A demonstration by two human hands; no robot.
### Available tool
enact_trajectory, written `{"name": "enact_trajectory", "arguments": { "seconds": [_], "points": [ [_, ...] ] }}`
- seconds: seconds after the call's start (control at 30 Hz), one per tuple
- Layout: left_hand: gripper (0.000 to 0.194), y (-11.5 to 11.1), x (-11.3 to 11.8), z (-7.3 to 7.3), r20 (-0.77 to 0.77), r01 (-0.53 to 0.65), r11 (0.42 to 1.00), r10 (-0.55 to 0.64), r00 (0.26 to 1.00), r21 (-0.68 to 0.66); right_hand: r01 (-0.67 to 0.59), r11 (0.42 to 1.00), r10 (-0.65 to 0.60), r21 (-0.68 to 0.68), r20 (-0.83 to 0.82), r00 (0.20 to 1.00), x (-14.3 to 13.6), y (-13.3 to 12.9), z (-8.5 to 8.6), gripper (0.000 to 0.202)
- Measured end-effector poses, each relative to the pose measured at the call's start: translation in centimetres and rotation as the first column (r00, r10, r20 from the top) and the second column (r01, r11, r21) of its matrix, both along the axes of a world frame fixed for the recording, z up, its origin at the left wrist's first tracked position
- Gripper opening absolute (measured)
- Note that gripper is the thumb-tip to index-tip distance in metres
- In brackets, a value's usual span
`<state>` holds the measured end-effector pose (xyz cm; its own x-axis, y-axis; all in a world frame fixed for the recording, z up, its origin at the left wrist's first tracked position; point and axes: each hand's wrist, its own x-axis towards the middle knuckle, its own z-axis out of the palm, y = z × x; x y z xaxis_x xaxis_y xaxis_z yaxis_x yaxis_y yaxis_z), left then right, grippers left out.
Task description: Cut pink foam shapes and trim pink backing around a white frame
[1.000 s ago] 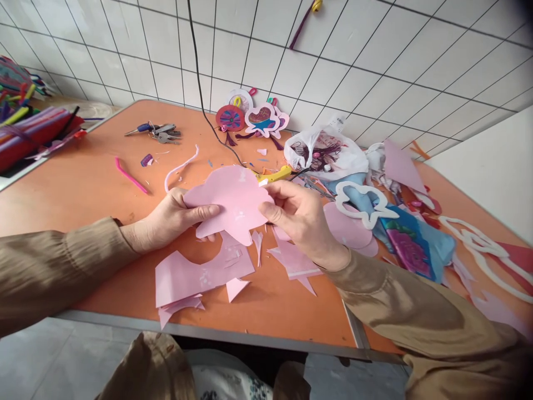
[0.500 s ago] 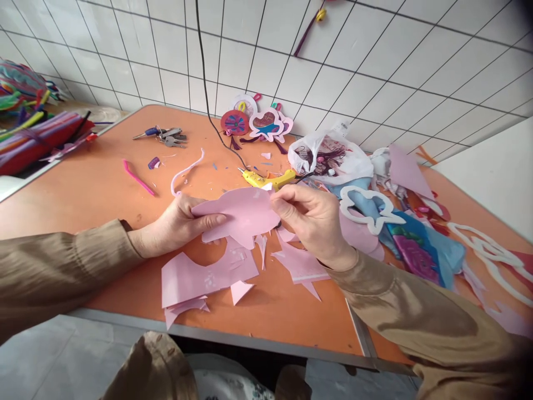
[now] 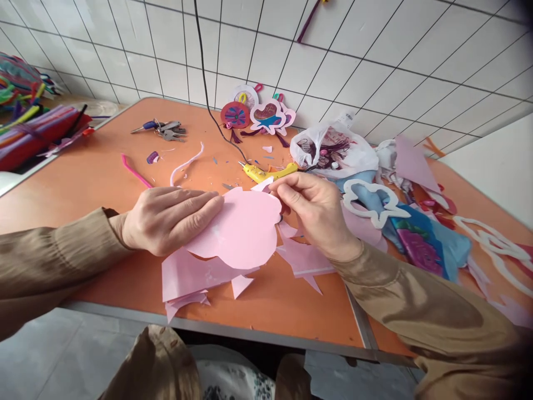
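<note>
- The left hand (image 3: 166, 219) is lying palm down with its fingers spread flat over the left edge of a pink cutout (image 3: 239, 228), pressing on it.
- The right hand (image 3: 318, 214) is pinching the cutout's upper right edge between thumb and fingertips.
- The pink cutout is sitting just above the orange desk (image 3: 83, 178), tilted slightly, between the two hands and over a heap of pink scraps (image 3: 195, 278).
- A yellow glue gun (image 3: 268, 172) is lying just behind the cutout, its black cord (image 3: 204, 83) running up the tiled wall.
- A white star outline (image 3: 375, 203) is resting on blue pieces right of the right hand.
- A bunch of keys (image 3: 160, 129) is lying well apart at the far left.
</note>
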<state>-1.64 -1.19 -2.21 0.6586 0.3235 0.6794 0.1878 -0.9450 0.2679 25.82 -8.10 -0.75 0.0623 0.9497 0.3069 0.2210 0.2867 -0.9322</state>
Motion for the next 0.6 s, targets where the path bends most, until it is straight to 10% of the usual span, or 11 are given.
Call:
{"name": "enact_trajectory", "arguments": {
  "seconds": [0.17,0.33,0.47,0.6],
  "points": [
    [0.021,0.0,0.0,1.1,-0.056,0.037,0.991,-0.030,0.998,0.130,-0.010,0.999,0.007,0.047,0.058,0.998,-0.2,0.1,-0.1,0.013],
    [0.013,-1.1,1.4,0.8,0.120,-0.156,0.966,0.184,0.976,-0.207,-0.044,0.994,0.007,0.100,0.348,0.938,0.9,0.9,-0.5,0.008],
    [0.036,-1.6,2.7,0.6,0.213,-0.021,0.663,0.270,0.939,-0.748,-0.038,0.994,-0.059,0.099,0.814,0.577,1.6,1.2,-0.5,0.019],
    [0.032,-1.3,3.3,0.5,0.276,0.127,0.405,0.335,0.901,-0.905,0.021,0.998,0.045,-0.053,0.959,0.279,1.6,0.8,0.0,0.027]
  ]
}}
